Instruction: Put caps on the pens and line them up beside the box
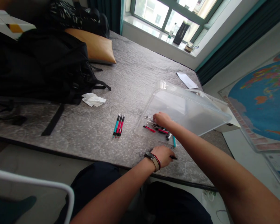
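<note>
My left hand [163, 155], with a watch on its wrist, rests near the bed's front edge. Its fingers are closed on a black pen part [174, 157] with a thin piece sticking out to the right. My right hand [162, 119] reaches across, fingertips pinched down among loose pen parts [162, 132] on a clear plastic lid [142, 129]; what they hold is hidden. Among those parts are a red barrel [149, 128] and a teal barrel [174, 142]. To the left, three pens [118, 126], one teal and two red, lie side by side on the mattress.
A crumpled tissue [93, 100] lies beside a black backpack [49, 65] on the left. Behind it is a tan cushion [93, 46]. White paper [187, 80] and a white box [228, 119] are beyond the lid. A white chair frame [37, 181] stands at lower left.
</note>
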The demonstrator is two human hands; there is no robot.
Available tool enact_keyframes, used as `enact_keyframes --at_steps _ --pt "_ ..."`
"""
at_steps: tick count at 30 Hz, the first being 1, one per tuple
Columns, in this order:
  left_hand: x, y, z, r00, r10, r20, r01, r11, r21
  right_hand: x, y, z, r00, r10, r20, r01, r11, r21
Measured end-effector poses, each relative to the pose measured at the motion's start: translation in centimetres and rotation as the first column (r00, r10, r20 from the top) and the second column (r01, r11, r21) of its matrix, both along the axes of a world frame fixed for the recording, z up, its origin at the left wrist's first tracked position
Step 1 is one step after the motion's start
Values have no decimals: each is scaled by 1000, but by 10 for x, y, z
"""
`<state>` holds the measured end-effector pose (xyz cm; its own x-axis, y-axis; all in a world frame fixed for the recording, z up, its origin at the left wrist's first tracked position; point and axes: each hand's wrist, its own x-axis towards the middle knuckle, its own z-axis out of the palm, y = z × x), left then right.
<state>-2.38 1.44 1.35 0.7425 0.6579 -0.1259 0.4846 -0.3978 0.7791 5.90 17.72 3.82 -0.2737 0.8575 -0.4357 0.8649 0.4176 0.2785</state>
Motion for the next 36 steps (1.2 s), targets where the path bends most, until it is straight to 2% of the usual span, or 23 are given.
enact_keyframes --at_steps 14,17,19,21,22,24,25,26,28,29,30,31,32,36 --pt "1 3 -6 997 77 8 -77 997 5 0 -4 1 993 106 55 -103 993 -53" --pt "-1 5 -5 997 80 15 -80 997 1 0 0 8 994 100 50 -97 994 -50" --pt "-5 8 -4 994 96 46 -97 995 14 3 0 20 998 60 -28 -61 998 -27" --pt "-10 14 -3 985 146 93 -150 988 38 10 -11 36 974 8 -225 0 999 34" --pt "-13 17 -2 976 184 118 -190 981 47 15 -22 43 930 -7 -368 37 996 76" --pt "-19 24 -1 949 271 164 -282 958 48 24 -58 50 751 -57 -658 221 960 169" --pt "-22 28 0 931 312 188 -325 945 41 28 -81 48 610 -99 -787 369 914 171" --pt "-24 31 0 913 347 217 -361 932 31 32 -105 42 433 -131 -892 505 855 120" --pt "-27 36 -1 873 398 282 -416 909 6 35 -150 22 8 -149 -989 689 717 -103" --pt "-29 37 -1 854 416 311 -436 900 -8 34 -168 10 -187 -152 -971 715 657 -240" --pt "-30 38 -2 839 429 335 -448 894 -23 32 -182 -1 -344 -147 -927 706 610 -359" --pt "-31 39 -2 827 439 352 -455 889 -40 30 -191 -11 -459 -160 -874 671 583 -459" --pt "-33 39 -2 819 445 364 -457 888 -58 27 -195 -17 -536 -183 -824 620 577 -531" --pt "-42 41 2 797 462 390 -429 887 -174 21 -188 -23 -689 -178 -702 510 568 -646"
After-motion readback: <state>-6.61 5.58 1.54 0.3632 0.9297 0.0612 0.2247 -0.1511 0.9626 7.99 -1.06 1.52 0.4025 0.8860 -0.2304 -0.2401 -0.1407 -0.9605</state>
